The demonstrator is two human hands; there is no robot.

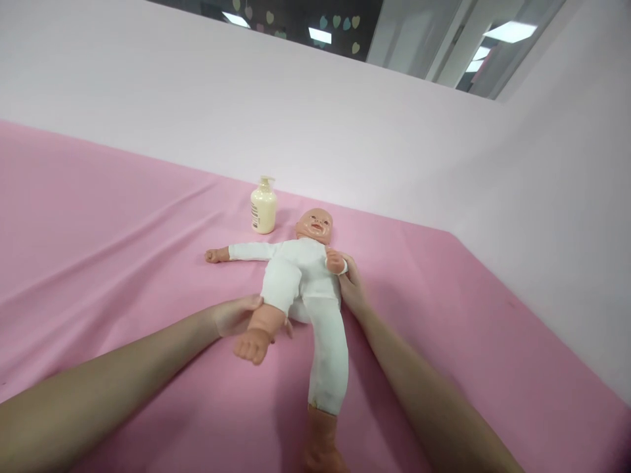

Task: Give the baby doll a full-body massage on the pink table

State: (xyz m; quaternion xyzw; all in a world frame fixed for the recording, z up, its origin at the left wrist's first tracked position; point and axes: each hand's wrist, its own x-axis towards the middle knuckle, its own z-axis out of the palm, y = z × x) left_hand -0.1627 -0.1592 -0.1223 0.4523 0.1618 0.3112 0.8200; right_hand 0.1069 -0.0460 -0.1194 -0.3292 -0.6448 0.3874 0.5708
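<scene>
A baby doll (315, 276) with a white cloth body lies face up on the pink sheet (148, 197), its head toward the wall. My left hand (236, 315) is closed around the doll's bent leg near the ankle, with fingertips showing on the far side. That leg is raised, and its bare foot points toward me. My right hand (351, 282) rests at the doll's side by its arm, its thumb near the doll's hand; most of its fingers are hidden behind the body. The doll's other leg stretches straight toward me.
A cream pump bottle (264, 209) stands beside the doll's head, close to the wall. White walls (246, 98) rise behind and to the right of the sheet. Above the back wall is a window (340, 29) with heart-shaped stickers and light reflections.
</scene>
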